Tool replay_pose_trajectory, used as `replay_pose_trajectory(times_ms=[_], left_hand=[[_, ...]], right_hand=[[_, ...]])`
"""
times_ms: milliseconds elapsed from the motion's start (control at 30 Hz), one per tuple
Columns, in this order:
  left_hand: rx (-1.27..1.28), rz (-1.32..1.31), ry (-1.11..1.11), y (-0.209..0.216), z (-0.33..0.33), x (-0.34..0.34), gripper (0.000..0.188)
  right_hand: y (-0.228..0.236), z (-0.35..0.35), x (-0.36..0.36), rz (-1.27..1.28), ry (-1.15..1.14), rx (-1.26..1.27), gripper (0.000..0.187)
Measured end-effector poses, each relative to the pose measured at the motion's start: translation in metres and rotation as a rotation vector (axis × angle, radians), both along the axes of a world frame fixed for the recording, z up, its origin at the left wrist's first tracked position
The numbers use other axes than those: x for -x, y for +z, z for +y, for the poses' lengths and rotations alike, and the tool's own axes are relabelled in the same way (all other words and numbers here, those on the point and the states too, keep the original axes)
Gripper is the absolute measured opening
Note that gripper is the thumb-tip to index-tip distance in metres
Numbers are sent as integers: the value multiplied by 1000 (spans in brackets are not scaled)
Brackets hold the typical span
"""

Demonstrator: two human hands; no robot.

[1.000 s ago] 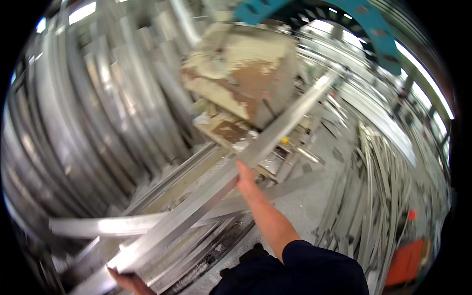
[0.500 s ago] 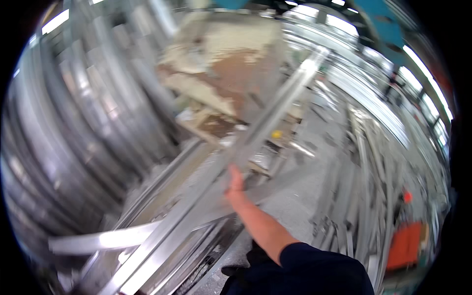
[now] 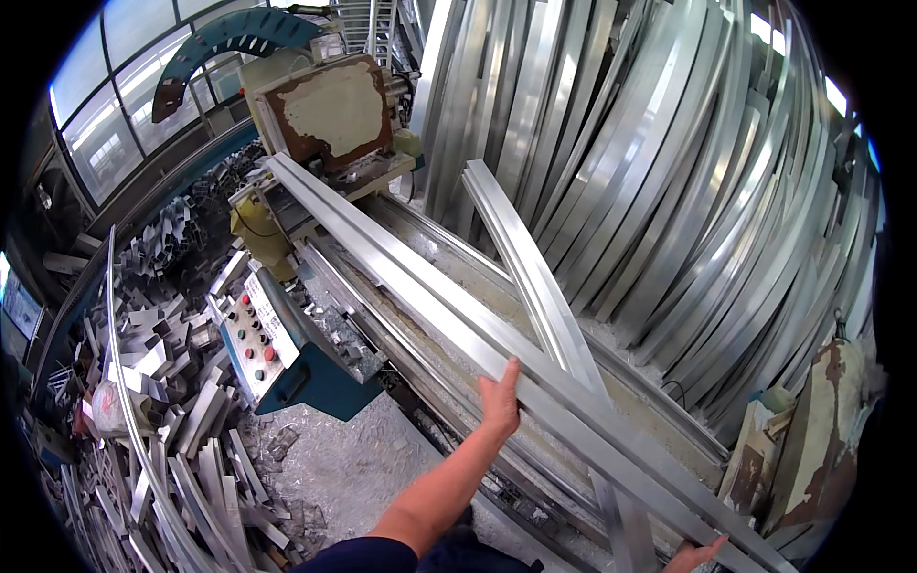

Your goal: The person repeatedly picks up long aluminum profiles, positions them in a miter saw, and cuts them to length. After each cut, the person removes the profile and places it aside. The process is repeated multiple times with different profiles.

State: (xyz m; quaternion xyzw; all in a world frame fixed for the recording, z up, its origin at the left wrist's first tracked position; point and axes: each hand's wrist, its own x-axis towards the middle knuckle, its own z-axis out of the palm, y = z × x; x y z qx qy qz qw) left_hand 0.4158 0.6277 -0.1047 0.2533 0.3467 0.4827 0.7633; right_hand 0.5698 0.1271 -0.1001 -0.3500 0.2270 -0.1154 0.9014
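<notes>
Silver profile (image 3: 420, 277) slants down from upper left, past the blue-sided control box (image 3: 320, 368), and I have the left grip (image 3: 500, 396) clamped on its near edge. Rightward it crosses over a second profile (image 3: 521, 248); my right grip (image 3: 695, 557) touches that edge, closure unclear, presumably spaced to balance the length.

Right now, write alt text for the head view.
Bare left hand grips a long, grooved silver metal profile, right hand against it lower down; a blue-sided control box with round buttons stands left, tall silver metal bars upper right.
</notes>
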Motion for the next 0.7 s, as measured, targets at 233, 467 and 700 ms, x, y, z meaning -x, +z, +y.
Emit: replay_pose_trajectory(times_ms=[233, 467, 700], left_hand=[[-53, 229, 44, -5, 8, -31, 62], [-103, 285, -70, -17, 19, -24, 69], [-20, 240, -639, 5, 0, 33, 64]], right_hand=[[-39, -17, -38, 9, 22, 62, 57], [-27, -7, -26, 60, 94, 145, 57], [-24, -30, -30, 98, 220, 207, 62]])
